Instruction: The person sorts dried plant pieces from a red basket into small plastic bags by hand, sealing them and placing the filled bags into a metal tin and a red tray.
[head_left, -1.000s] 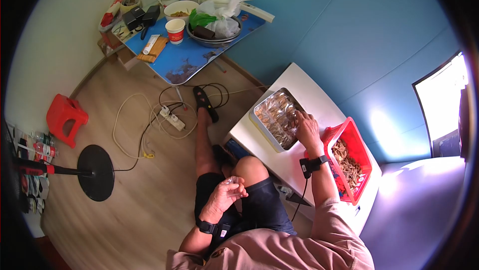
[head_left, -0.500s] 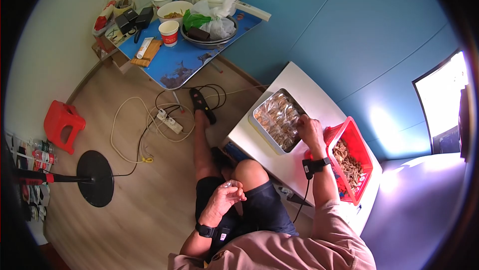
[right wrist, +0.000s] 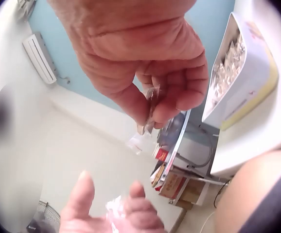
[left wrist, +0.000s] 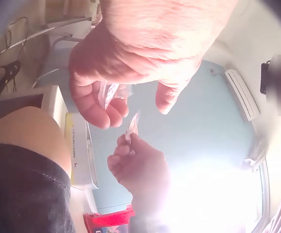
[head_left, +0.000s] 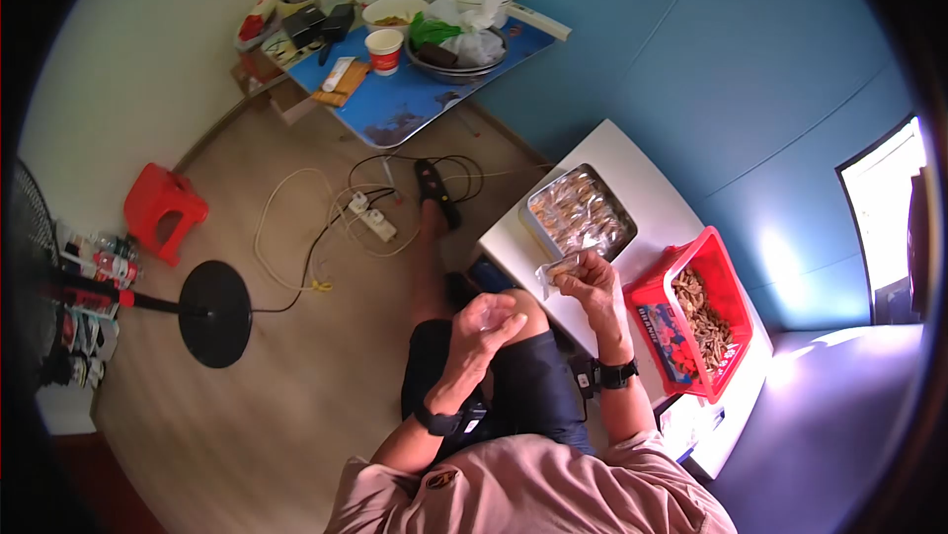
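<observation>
In the head view my right hand (head_left: pixel 595 302) pinches a small clear plastic packet (right wrist: pixel 152 104) between thumb and fingertips. Something brown shows inside it, and one end of the film sticks out past the fingers. My left hand (head_left: pixel 484 332) is held over the knee, its fingers curled round crumpled clear plastic (left wrist: pixel 112 92) while the thumb stands apart. A rectangular tin (right wrist: pixel 257 73) full of similar wrapped brown pieces sits just beyond my right hand. To the right of that hand, a red plastic basket (head_left: pixel 647 290) holds many loose brown pieces.
Tin and basket stand on a white tabletop (head_left: pixel 642 164) against the blue wall. A low blue table (head_left: pixel 395 124) carries bowls, a paper cup and bags. On the floor lie a power strip (head_left: pixel 372 216) with cords, a red stool (head_left: pixel 163 213) and a round black fan base (head_left: pixel 215 314).
My right hand has come out of the tin toward my body, bringing a wrapped packet with it. My left hand has risen slightly toward the right hand, and the head view has shifted.
</observation>
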`<move>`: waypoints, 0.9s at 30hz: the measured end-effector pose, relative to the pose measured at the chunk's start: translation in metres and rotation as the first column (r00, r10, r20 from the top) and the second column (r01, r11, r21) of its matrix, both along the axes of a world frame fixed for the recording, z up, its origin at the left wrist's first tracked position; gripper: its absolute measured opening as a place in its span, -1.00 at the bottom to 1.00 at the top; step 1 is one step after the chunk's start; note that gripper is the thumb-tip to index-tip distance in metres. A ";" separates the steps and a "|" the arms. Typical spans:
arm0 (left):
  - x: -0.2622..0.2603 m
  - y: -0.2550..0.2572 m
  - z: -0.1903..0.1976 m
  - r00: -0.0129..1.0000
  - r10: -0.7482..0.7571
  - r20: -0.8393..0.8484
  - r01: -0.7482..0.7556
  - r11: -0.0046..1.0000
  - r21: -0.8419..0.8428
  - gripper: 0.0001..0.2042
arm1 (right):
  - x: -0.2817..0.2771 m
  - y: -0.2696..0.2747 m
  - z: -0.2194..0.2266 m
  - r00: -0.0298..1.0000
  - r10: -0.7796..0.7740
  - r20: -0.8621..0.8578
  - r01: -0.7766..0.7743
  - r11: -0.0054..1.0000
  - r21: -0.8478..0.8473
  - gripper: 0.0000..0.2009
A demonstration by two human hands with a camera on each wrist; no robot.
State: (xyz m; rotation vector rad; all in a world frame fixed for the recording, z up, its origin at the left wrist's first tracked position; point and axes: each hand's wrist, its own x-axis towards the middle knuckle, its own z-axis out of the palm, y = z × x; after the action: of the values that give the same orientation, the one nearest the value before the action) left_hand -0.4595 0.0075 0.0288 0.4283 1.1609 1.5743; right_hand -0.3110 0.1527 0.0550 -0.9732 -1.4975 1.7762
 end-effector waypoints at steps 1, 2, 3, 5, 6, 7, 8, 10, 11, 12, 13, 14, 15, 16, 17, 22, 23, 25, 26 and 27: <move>0.004 -0.001 0.007 1.000 0.005 0.006 -0.005 1.000 0.017 -0.69 | -0.003 -0.012 -0.001 1.000 0.020 -0.018 -0.020 1.000 -0.003 -0.84; 0.009 -0.003 0.008 0.999 0.028 0.018 -0.029 0.998 0.049 -0.69 | -0.007 -0.023 0.000 0.998 0.050 -0.040 -0.049 0.999 0.006 -0.84; 0.011 -0.007 0.007 0.999 0.038 0.010 -0.038 0.998 0.045 -0.69 | -0.010 -0.033 0.000 0.997 0.051 -0.054 -0.051 0.999 0.011 -0.84; 0.014 -0.015 0.003 0.974 0.037 -0.225 -0.044 0.999 -0.025 -0.73 | -0.011 -0.047 -0.002 0.994 0.108 -0.017 -0.107 0.991 0.080 -0.83; 0.016 -0.019 0.002 0.956 0.044 -0.289 -0.060 0.997 -0.045 -0.76 | -0.011 -0.053 -0.002 0.993 0.112 -0.024 -0.110 0.991 0.079 -0.83; 0.018 -0.024 -0.001 0.954 0.048 -0.296 -0.064 0.997 -0.045 -0.76 | -0.011 -0.058 -0.002 0.990 0.137 -0.015 -0.135 0.988 0.080 -0.82; 0.020 -0.028 -0.003 0.966 0.056 -0.252 -0.071 0.996 -0.052 -0.76 | -0.010 -0.063 -0.001 0.987 0.161 -0.008 -0.160 0.984 0.083 -0.80; 0.022 -0.037 -0.003 0.973 0.071 -0.219 -0.084 0.995 -0.053 -0.76 | -0.006 -0.070 0.001 0.982 0.178 -0.057 -0.177 0.984 0.027 -0.78; 0.023 -0.043 -0.001 0.973 0.062 -0.223 -0.074 0.996 -0.049 -0.76 | -0.003 -0.073 0.001 0.977 0.191 -0.098 -0.195 0.980 -0.034 -0.76; 0.024 -0.048 0.000 0.972 0.053 -0.228 -0.066 0.997 -0.047 -0.77 | -0.001 -0.075 0.001 0.974 0.200 -0.108 -0.204 0.978 -0.031 -0.76; 0.024 -0.052 0.003 0.969 0.062 -0.239 -0.075 0.996 -0.045 -0.77 | 0.001 -0.076 0.001 0.972 0.207 -0.111 -0.215 0.974 -0.068 -0.74; 0.024 -0.055 0.005 0.974 0.048 -0.223 -0.061 0.997 -0.051 -0.77 | 0.002 -0.078 0.000 0.970 0.214 -0.114 -0.226 0.969 -0.104 -0.71; 0.025 -0.059 0.008 0.978 0.033 -0.205 -0.046 0.997 -0.057 -0.78 | 0.001 -0.082 -0.007 0.967 0.221 -0.124 -0.233 0.967 -0.101 -0.71; 0.025 -0.062 0.012 0.979 0.033 -0.203 -0.045 0.998 -0.054 -0.78 | 0.000 -0.085 -0.016 0.994 0.108 -0.021 -0.106 0.991 0.078 -0.71; 0.025 -0.064 0.012 0.977 0.038 -0.211 -0.050 0.997 -0.054 -0.78 | -0.002 -0.088 -0.019 0.998 -0.028 0.058 0.012 0.964 0.264 -0.71; 0.027 -0.071 0.004 0.957 0.025 -0.289 -0.028 1.000 -0.006 -0.81 | 0.007 -0.099 -0.006 0.990 0.109 0.095 -0.132 0.950 0.283 -0.72; 0.029 -0.071 0.002 0.957 0.016 -0.290 -0.019 1.000 -0.010 -0.81 | 0.008 -0.102 -0.004 0.969 0.237 0.071 -0.244 0.962 0.125 -0.72; 0.034 -0.069 -0.001 0.928 0.049 -0.370 -0.064 0.998 -0.029 -0.82 | 0.008 -0.108 -0.006 0.951 0.292 0.103 -0.299 0.953 0.055 -0.76; 0.035 -0.068 0.000 0.916 0.051 -0.398 -0.066 0.998 -0.024 -0.84 | 0.008 -0.109 -0.011 0.957 0.274 0.101 -0.281 0.957 0.073 -0.75; 0.037 -0.067 0.002 0.916 0.045 -0.398 -0.060 0.998 -0.026 -0.84 | 0.007 -0.110 -0.015 0.961 0.258 0.098 -0.266 0.960 0.091 -0.75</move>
State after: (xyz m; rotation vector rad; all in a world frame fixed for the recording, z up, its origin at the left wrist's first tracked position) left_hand -0.4224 -0.0593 0.0306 0.7220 1.5197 1.5496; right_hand -0.3039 0.0430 0.0404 -0.8387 -1.8257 1.8343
